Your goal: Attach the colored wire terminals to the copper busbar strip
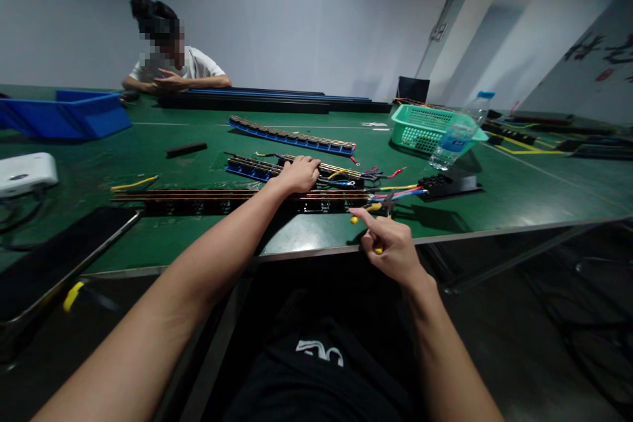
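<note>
My left hand (pixel 299 175) lies over the short blue strip (pixel 252 169) with metal rails, its fingers extended across the top. Its thumb side is partly hidden. Close in front runs a long dark bar (pixel 217 201) with copper-coloured rails, under my left forearm. Coloured wires (pixel 403 193) come out of the bar's right end. My right hand (pixel 393 244) is closed around yellow-handled pliers (pixel 373 208), with the index finger stretched along a handle. The plier jaws are beside the wires; whether they touch them I cannot tell.
Behind lies another railed strip (pixel 291 136). A green basket (pixel 420 122) and a water bottle (pixel 452 142) stand right, a blue bin (pixel 89 115) left. A phone-like black slab (pixel 64 250) is at the front left edge. Across the table sits a person (pixel 202 66) near long dark bars (pixel 277 102).
</note>
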`<state>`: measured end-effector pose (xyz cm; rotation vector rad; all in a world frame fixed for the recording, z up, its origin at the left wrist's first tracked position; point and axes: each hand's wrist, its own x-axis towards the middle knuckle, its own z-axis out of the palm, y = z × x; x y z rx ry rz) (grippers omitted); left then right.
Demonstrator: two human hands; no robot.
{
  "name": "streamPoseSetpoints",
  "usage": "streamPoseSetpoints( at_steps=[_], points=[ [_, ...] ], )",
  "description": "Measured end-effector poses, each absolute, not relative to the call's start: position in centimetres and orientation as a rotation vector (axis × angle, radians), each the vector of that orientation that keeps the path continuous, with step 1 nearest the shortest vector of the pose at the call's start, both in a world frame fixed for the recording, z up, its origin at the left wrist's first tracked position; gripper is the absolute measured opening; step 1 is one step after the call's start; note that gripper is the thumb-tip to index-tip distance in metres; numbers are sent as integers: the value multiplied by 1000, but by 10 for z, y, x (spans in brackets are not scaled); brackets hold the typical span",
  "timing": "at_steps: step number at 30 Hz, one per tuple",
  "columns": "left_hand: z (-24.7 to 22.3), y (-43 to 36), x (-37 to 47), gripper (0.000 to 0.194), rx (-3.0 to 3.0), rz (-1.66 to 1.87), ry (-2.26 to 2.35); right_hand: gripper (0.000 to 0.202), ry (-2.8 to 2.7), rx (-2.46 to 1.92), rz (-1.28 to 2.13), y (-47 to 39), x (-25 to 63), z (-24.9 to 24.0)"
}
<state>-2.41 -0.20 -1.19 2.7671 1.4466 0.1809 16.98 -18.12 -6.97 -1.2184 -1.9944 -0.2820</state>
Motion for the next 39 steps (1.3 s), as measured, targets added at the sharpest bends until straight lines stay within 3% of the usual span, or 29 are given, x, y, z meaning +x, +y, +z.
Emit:
streamPoseSetpoints(
  at_steps=[4, 8, 14, 23, 28, 35, 39],
  points=[
    [-11, -3, -24, 49, 2752, 177, 1464, 60, -2139, -1324, -232, -186, 177, -61],
    [-11, -4, -24, 49, 2751, 186, 1456, 58, -2039, -1314, 147, -195, 175, -56],
    [-11, -4, -24, 48, 2746, 186, 1461, 30, -1454, -1068, 643, -195, 162, -56],
    [-11, -2, -24, 50, 2734, 195, 1446, 31, -785, -776, 856, -190, 153, -46],
    [-11, -1, -25, 49, 2741, 209, 1443, 31, -771, -813, 828, -193, 152, -46],
    [-13, -1, -24, 50, 2744, 214, 1436, 28, -1342, -1262, 458, -213, 142, -51],
    [-11, -1, -24, 50, 2729, 195, 1459, 27, -1457, -1292, 402, -227, 136, -42]
  ],
)
